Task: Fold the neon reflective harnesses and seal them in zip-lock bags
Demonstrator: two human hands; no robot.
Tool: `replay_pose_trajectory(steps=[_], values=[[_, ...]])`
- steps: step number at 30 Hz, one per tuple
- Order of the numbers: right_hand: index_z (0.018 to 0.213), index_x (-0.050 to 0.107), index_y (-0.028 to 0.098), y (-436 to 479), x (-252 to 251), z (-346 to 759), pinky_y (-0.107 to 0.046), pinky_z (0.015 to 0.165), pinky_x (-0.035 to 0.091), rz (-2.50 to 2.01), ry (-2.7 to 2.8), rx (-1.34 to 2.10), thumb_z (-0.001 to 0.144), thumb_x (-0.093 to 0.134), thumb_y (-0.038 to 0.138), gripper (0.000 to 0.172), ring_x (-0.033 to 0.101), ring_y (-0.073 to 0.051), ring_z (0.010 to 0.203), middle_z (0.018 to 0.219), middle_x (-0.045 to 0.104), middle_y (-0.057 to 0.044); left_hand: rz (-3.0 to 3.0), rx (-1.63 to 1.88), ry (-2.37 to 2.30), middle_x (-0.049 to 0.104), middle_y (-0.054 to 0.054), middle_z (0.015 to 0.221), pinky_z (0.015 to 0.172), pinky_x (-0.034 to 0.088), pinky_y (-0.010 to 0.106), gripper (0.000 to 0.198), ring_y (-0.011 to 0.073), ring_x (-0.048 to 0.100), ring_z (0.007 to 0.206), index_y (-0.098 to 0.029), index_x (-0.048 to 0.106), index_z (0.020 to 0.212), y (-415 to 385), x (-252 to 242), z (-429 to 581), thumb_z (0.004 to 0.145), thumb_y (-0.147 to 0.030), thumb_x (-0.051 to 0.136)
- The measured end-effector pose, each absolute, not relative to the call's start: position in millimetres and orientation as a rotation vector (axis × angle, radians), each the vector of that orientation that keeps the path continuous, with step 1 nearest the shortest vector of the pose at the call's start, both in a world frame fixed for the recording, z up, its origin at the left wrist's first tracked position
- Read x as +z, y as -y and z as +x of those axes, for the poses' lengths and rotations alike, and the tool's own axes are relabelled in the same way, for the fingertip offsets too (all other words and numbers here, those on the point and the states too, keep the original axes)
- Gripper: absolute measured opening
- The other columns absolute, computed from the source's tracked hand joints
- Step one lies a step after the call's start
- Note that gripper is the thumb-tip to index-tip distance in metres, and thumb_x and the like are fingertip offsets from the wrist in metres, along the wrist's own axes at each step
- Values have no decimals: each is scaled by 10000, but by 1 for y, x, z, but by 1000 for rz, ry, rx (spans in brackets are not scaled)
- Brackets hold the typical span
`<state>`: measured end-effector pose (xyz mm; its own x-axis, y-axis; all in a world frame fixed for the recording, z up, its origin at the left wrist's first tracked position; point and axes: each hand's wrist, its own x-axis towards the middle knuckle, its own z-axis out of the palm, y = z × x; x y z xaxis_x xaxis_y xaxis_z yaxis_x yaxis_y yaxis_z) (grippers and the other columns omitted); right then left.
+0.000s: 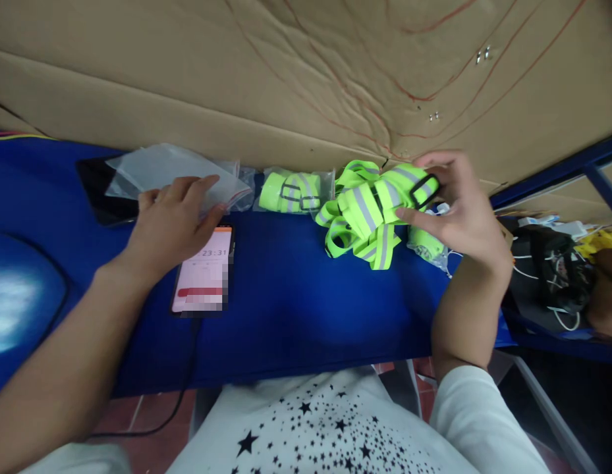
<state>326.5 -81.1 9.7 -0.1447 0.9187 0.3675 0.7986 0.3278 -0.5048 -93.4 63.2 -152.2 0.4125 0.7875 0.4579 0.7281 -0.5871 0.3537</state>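
Note:
My left hand (pixel 174 214) rests on a stack of clear plastic bags (pixel 157 168), its thumb apart from the bent fingers near the bags' right end. My right hand (pixel 458 204) grips a loose pile of neon yellow reflective straps (pixel 360 207) at its right side, thumb in front and fingers partly hidden behind. A black buckle (pixel 424 191) shows beside those fingers. Between my hands lies a rolled reflective strap (pixel 290 191) inside a clear bag. Another bagged strap (pixel 429 247) sits under my right hand, partly covered.
A lit phone (pixel 204 270) with a cable lies below my left hand. One dark device (pixel 101 187) is partly under the bags. Cardboard (pixel 187 92) walls the back of the blue table (pixel 306 296). At far right are a black bag (pixel 553 263) and part of another person's arm (pixel 605 289).

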Motion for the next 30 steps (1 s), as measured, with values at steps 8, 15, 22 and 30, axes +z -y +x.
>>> replay_pose_trajectory(steps=[8,15,22,30], values=[[1198,549,303,101,26,300,-387,810,587,-1288,1873,169,751,886,362,562,649,-225,969,1137,614,-28,2138,927,-757,722,49,1237,994,575,521,612,279,696,1113,-319,510,1503,5,-65,-32,938,-385,735],[1304,528,363,122,30,260,-459,997,604,-1241,1969,102,853,802,348,528,662,-253,1162,1263,614,-5,1646,564,-453,747,79,1224,884,645,474,753,333,731,1115,-260,595,1379,22,-24,29,735,-521,884],[1469,518,403,123,41,288,-429,998,593,-1200,2087,518,880,787,485,653,669,-259,1180,1280,672,-30,2268,1107,-711,757,10,1168,963,600,414,277,262,719,1079,-309,704,1155,19,-24,22,887,-337,767],[1546,468,305,108,28,271,-489,1127,517,-1237,2315,466,922,716,546,713,623,-293,1315,1496,598,-77,2687,1151,-329,736,-47,1269,989,612,500,218,273,701,1219,-427,723,1061,23,-28,19,968,-241,657]])
